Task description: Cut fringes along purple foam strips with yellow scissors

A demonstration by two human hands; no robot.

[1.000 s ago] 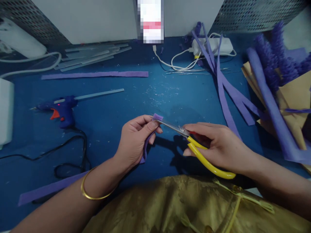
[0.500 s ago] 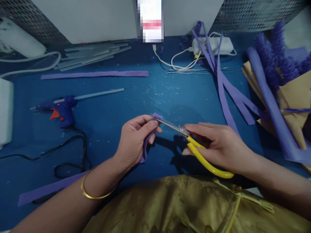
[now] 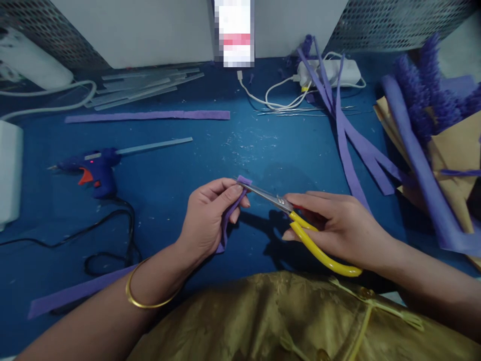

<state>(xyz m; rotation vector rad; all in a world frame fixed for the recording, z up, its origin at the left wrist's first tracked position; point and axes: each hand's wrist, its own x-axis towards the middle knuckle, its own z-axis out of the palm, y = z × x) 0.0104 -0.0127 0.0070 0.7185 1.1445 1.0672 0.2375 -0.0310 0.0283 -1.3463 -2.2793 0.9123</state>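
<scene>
My left hand (image 3: 212,210) pinches a narrow purple felt strip (image 3: 227,220) near its upper end, and the rest of the strip hangs down beside the palm. In my right hand (image 3: 334,225) are scissors (image 3: 315,250) with yellow handles. Their nearly closed blades reach left across the strip, just below its top end, and the tips touch or lie close to my left thumb and forefinger. My right fingers wrap around the handles near the pivot.
A blue glue gun (image 3: 95,168) with a glue stick lies left, its black cord (image 3: 130,220) trailing. Behind are a purple strip (image 3: 150,116) and loose glue sticks (image 3: 143,87). More purple strips (image 3: 349,135), a white power strip (image 3: 341,71) and a wrapped purple bouquet (image 3: 439,115) are right.
Both hands, the strip and the scissors hold almost the same place. The blades look slightly more closed across the strip; the whole view has shifted a little.
</scene>
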